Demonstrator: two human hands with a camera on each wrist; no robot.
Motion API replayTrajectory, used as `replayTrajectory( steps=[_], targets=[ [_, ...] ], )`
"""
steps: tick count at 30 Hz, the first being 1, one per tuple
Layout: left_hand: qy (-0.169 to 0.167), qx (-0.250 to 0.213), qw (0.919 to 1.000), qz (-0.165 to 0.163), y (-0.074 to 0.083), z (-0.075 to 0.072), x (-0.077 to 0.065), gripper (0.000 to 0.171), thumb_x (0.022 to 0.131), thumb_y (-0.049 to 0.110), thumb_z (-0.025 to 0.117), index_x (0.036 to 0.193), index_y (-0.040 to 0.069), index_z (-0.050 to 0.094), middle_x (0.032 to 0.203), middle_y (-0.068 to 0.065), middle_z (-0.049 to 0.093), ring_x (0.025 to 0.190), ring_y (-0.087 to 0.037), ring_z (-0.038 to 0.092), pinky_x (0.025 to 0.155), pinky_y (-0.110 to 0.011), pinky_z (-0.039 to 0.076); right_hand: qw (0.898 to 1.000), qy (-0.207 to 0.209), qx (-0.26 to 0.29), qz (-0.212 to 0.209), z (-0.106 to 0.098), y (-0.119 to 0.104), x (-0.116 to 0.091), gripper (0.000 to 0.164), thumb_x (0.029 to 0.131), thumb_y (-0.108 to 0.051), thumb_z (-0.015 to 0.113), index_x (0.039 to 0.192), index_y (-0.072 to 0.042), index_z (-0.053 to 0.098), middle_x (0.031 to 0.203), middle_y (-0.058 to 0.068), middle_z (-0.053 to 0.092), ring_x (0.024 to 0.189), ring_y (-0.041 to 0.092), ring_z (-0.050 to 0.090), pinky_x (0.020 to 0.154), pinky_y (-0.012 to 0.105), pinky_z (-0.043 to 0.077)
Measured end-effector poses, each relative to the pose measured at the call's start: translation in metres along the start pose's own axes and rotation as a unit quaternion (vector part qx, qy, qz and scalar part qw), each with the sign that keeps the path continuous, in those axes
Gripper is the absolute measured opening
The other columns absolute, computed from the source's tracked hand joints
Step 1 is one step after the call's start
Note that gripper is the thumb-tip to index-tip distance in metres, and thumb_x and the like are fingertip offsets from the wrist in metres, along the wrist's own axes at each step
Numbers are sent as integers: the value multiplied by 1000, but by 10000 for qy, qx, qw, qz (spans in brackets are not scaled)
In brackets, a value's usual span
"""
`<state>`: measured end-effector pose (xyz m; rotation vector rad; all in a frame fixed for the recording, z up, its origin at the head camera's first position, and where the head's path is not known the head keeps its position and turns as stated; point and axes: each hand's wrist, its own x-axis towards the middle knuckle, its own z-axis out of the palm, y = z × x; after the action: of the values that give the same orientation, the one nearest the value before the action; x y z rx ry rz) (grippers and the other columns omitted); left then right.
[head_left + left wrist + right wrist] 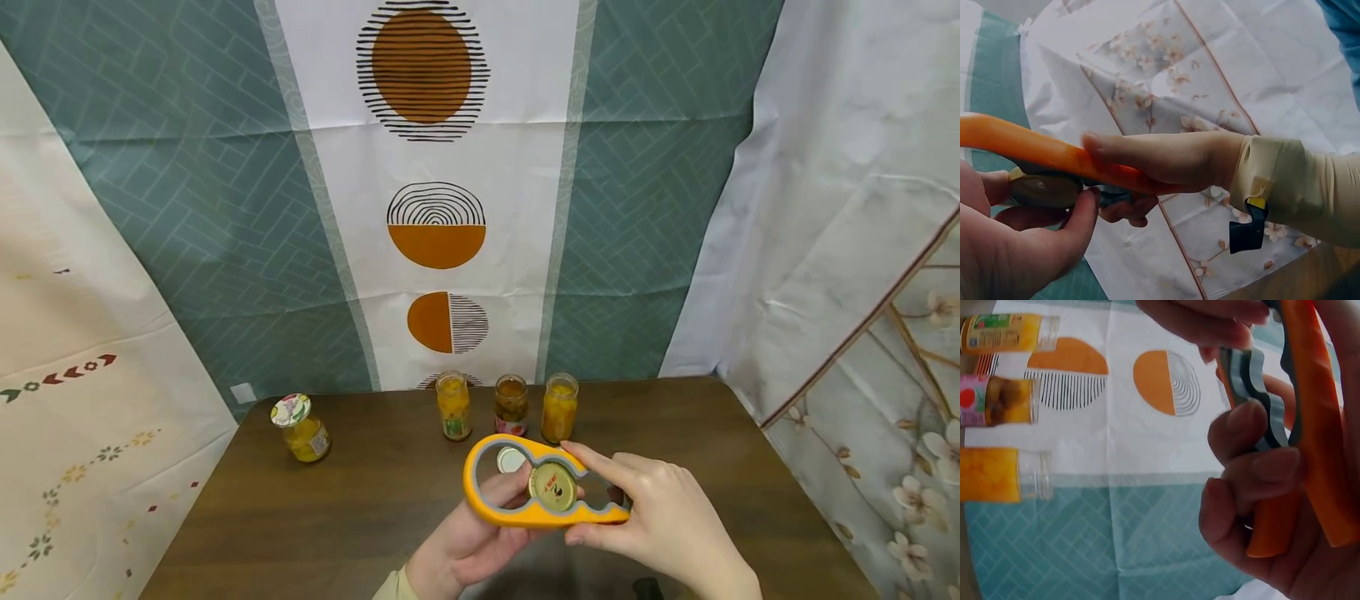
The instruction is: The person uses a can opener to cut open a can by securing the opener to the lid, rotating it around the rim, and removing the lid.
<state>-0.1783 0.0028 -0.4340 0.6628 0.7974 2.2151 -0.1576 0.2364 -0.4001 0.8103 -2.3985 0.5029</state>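
My right hand (660, 512) grips the handles of an orange jar opener (517, 517) with grey inner edges. Its ridged middle opening lies around a gold lid (553, 487) bearing red and dark print. Coming from below left, my left hand (480, 537) pinches the lid between thumb and fingers, under the opener. In the left wrist view the lid (1044, 190) shows nearly edge-on against the opener's underside. The right wrist view shows the right fingers (1272, 465) curled round the opener's handles. No jar can be made out beneath the lid.
Three lidless jars stand at the table's back: a yellow one (453, 408), a brown one (512, 407) and another yellow one (559, 408). A lidded jar (306, 433) stands left. A pale lid (511, 460) shows through the opener's loop. Patterned cloth (645, 208) hangs behind the table.
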Motion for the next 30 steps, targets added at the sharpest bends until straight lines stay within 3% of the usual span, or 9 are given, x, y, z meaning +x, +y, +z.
replayTrajectory(
  steps=[6,12,15,17,18,20,26,28,30],
  targets=[
    [393,285,9984,-296,3,-7,-1,47,110,32,35,145,2,43,131,-7,60,124,-25,52,104,-37,43,9998,30,-146,112,0,2,-1,93,58,-79,73,140,-38,54,68,-23,38,56,-6,36,48,17,33],
    [774,1110,9908,-33,15,-25,-4,43,110,25,37,139,-5,47,128,-12,62,118,-28,56,103,-42,45,9975,553,-363,252,-3,4,1,93,58,-75,78,139,-36,56,68,-22,37,53,-4,32,46,18,32],
    [1225,1747,9769,86,25,-41,-9,41,109,21,41,137,-7,50,128,-12,63,119,-27,55,105,-44,43,9954,746,-448,395,-7,6,2,95,56,-70,83,140,-36,55,69,-23,39,54,-4,34,46,19,33],
    [1693,2336,9574,82,33,-53,-13,41,106,22,49,136,-6,52,130,-11,61,121,-25,54,107,-45,40,9945,808,-446,500,-9,7,2,95,55,-68,84,139,-36,55,68,-23,40,54,-4,35,45,20,34],
    [1948,2681,9434,93,37,-60,-15,42,104,22,53,137,-4,53,131,-11,61,121,-24,54,106,-46,40,9941,818,-443,549,-10,8,1,94,55,-68,84,139,-37,55,68,-23,40,54,-3,36,45,21,35],
    [2417,3612,9006,78,43,-74,-21,43,98,23,63,136,3,56,134,-11,58,119,-23,55,103,-46,43,9935,828,-470,619,-12,9,1,92,57,-69,83,139,-37,56,67,-22,40,54,-3,36,46,22,35],
    [3029,6378,7080,-137,46,-116,-30,50,86,27,77,130,5,63,121,-10,55,99,-24,59,83,-43,54,9929,752,-508,772,-16,9,-2,90,59,-71,81,139,-39,55,65,-21,39,54,-1,37,46,23,36],
    [3075,6769,6683,-236,42,-128,-30,52,85,28,78,129,5,64,117,-10,55,96,-24,56,79,-41,52,9930,705,-498,812,-17,9,-3,90,59,-70,81,139,-40,55,65,-21,39,54,-1,37,46,23,36],
    [3095,6942,6492,-284,36,-137,-26,53,83,27,80,129,5,64,115,-10,55,97,-25,54,79,-42,50,9931,691,-491,806,-17,9,-4,90,58,-70,82,139,-40,55,65,-21,39,54,-1,37,46,23,35]
  ],
)
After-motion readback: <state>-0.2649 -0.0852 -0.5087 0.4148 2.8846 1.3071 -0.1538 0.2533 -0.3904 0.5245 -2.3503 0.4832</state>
